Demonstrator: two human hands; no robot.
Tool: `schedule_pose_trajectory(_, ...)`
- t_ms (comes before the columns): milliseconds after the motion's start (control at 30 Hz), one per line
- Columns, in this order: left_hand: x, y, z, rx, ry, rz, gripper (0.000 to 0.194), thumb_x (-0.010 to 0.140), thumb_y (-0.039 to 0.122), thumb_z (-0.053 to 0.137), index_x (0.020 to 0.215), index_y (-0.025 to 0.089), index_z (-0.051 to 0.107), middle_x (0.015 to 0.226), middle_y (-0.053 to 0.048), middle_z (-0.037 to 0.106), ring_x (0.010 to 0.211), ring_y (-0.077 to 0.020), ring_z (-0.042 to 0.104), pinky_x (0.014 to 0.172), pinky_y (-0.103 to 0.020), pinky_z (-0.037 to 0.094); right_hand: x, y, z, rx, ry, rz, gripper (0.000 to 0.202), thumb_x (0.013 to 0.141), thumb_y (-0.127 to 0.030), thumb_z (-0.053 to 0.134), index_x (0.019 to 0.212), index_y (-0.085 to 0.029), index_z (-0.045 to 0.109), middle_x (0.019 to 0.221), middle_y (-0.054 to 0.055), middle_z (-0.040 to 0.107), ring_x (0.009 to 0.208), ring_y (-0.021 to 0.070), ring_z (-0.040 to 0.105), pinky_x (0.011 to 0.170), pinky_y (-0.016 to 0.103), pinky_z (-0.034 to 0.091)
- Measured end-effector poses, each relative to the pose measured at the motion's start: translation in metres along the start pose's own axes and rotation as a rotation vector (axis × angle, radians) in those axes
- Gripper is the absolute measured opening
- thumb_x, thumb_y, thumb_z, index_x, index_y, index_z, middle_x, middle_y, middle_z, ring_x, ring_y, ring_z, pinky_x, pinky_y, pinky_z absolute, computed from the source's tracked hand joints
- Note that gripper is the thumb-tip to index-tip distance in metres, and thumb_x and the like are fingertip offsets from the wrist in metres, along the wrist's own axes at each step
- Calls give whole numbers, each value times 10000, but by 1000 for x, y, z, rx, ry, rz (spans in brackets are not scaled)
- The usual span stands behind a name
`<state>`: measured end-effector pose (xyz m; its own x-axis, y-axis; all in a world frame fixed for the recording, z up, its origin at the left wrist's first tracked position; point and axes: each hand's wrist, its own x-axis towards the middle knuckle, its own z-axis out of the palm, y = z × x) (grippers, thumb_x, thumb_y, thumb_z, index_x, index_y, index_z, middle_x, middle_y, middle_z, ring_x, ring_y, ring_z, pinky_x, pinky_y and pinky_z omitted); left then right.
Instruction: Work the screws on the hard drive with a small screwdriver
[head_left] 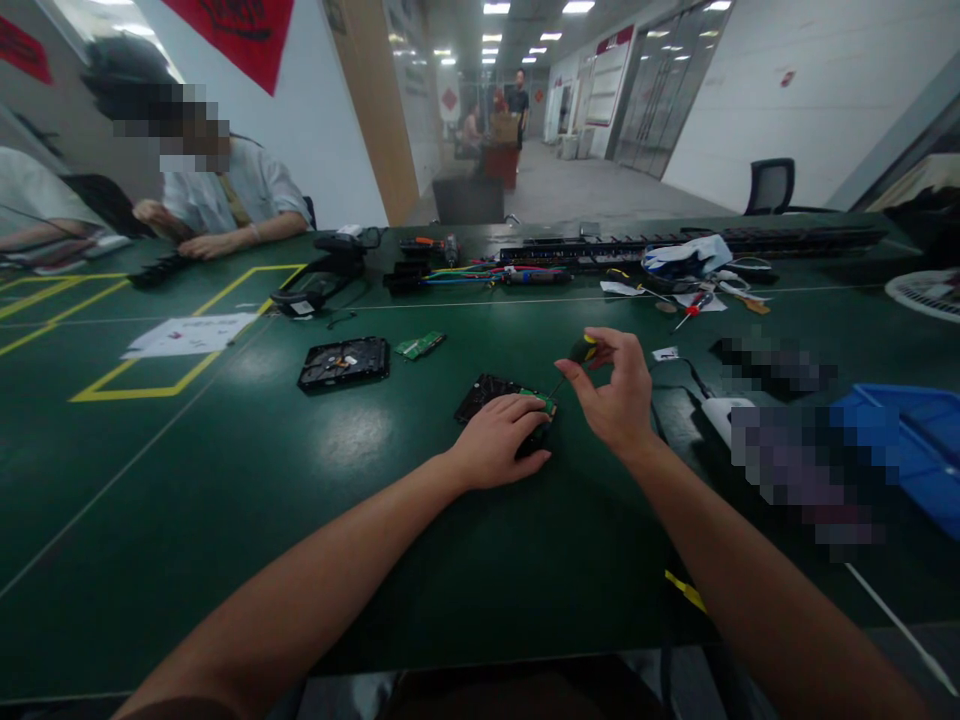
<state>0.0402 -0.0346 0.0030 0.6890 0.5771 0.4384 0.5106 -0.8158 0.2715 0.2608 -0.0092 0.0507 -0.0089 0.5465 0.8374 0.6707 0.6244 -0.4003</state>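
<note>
A black hard drive [480,396] with a green circuit board lies on the green table in front of me. My left hand [501,440] is wrapped over its right part, holding it against the table. In my right hand [616,388] is a yellow and black screwdriver [582,349], gripped by the handle between the fingers. Its thin shaft slants down to the green board's right end. A second hard drive [344,363] lies farther left, and a loose green circuit board [421,346] rests between the two drives.
Cables and tools [480,276] lie across the far side of the table [225,480]. A red screwdriver [695,308], a white power strip [731,420] and a blue tray [911,440] are on the right. Another person [247,190] sits at the far left.
</note>
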Motion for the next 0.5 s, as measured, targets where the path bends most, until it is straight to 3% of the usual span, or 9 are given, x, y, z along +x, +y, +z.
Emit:
schedule_pose_trajectory(233,1,0,-1,16,-8,2,498,953,460,683,1369,199,603,1458,-133,621,1382,-324,575,1193,-521,465,0,0,1,92,-52,27,425,1014,-281,614,1431,-262,532,1323,110,685,1067,238,728,953,454,614)
schedule_pose_trajectory(500,1,2,-2,11,4,9,488,951,446,686,1357,188,605,1453,-141,623,1386,-323,571,1195,-520,463,2,-13,-2,-61,-12,-69,369,968,-311,730,1313,-292,600,1142,69,717,1008,244,697,863,427,600)
